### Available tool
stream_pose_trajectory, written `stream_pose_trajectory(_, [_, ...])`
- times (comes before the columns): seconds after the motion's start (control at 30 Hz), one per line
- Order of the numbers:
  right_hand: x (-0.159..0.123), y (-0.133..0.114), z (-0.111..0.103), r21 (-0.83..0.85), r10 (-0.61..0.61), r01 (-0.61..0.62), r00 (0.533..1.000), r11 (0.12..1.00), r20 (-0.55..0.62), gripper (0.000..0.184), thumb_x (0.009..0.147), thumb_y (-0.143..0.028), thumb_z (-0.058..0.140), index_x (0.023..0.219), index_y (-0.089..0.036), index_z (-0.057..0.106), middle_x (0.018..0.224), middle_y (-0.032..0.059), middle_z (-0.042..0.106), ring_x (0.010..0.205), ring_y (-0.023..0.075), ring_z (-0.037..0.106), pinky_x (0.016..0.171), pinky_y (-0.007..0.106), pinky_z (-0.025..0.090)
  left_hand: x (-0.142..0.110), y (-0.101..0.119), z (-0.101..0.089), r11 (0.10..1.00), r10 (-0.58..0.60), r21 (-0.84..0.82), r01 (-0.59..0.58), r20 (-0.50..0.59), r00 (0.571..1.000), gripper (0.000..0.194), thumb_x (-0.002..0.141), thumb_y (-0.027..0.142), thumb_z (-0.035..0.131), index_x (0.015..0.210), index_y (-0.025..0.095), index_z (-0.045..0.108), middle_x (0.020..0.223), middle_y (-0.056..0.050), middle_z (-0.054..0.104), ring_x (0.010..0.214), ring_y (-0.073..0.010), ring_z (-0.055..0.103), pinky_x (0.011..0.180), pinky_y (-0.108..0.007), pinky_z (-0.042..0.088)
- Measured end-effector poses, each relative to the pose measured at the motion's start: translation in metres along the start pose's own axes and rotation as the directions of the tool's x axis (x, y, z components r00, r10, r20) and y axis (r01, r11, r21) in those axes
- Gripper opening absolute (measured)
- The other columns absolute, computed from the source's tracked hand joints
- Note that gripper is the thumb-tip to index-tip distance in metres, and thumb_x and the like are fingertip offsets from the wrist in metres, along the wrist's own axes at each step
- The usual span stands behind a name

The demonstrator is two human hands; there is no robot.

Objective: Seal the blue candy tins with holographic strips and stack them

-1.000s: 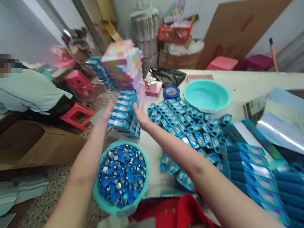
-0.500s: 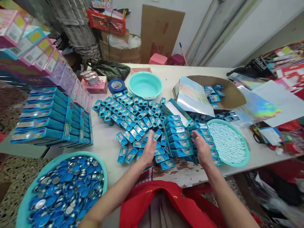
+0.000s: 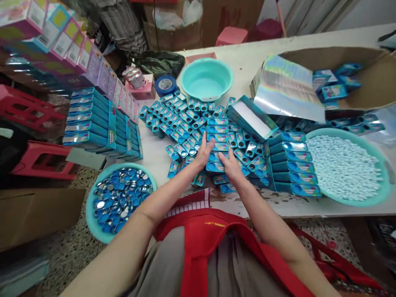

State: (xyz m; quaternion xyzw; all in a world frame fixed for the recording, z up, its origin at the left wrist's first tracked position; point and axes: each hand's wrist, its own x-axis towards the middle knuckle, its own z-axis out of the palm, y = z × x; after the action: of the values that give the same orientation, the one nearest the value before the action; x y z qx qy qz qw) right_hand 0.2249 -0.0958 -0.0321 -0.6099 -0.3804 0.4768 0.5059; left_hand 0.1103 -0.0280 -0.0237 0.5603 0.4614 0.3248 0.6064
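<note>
Now the left hand [image 3: 203, 156] and right hand [image 3: 232, 168], earlier well apart, hold a blue stack [image 3: 217, 129], half curled round it, mid-frame.

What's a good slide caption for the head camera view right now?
Left hand and right hand clasp a row of blue boxes, between basins of blue discs and pale pellets.

White table [image 3: 247, 62] is carrying the things | middle: many small blue cases [image 3: 176, 119] are lying close together | behind: turquoise basin [image 3: 206, 76] is standing, blue tape roll [image 3: 172, 87] is lying at its left | right: second, filled basin [image 3: 385, 179] and open carton [image 3: 375, 88] are resting
</note>
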Motion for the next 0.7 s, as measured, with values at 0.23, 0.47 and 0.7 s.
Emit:
stream_pose_trajectory(0.23, [-0.072, -0.006, -0.007, -0.495, -0.522, 0.435, 0.852, 0.752, -0.045, 0.028, 0.090, -0.030, 0.051, 0.115, -0.023, 0.061, 0.113, 0.0107, 0.063, 0.109, 0.0236, 0.058, 0.096, 0.045, 0.047, -0.123, -0.010, -0.055, 0.714, 0.075, 0.696, 0.075, -0.183, 0.980, 0.035, 0.093, 0.045, 0.040, 0.085, 0.019, 0.063, 0.092, -0.009, 0.067, 0.095, -0.0221, 0.059, 0.089, -0.036, 0.043])
stream_pose_trajectory(0.47, [-0.111, 0.056, 0.015, -0.525, -0.469, 0.678, 0.735, 0.514, 0.489, 0.030, 0.091, -0.021, 0.047, 0.117, -0.020, 0.062, 0.108, 0.0127, 0.067, 0.098, 0.0231, 0.062, 0.082, 0.039, 0.056, -0.164, -0.044, -0.038, 0.349, -0.237, 0.936, -0.033, 0.123, 0.964, 0.031, 0.095, 0.027, 0.035, 0.100, 0.020, 0.065, 0.095, -0.009, 0.070, 0.089, -0.0220, 0.062, 0.076, -0.034, 0.040])
stream_pose_trajectory(0.7, [-0.103, 0.083, 0.015, -0.590, -0.403, 0.725, 0.688, 0.355, 0.603, 0.042, 0.093, -0.017, 0.039, 0.133, -0.018, 0.052, 0.124, 0.0155, 0.061, 0.113, 0.0251, 0.058, 0.091, 0.042, 0.053, -0.144, -0.053, -0.053, 0.483, -0.273, 0.875, -0.017, 0.169, 0.947, 0.028, 0.094, 0.030, 0.038, 0.092, 0.023, 0.065, 0.095, -0.005, 0.071, 0.090, -0.0195, 0.063, 0.078, -0.031, 0.039])
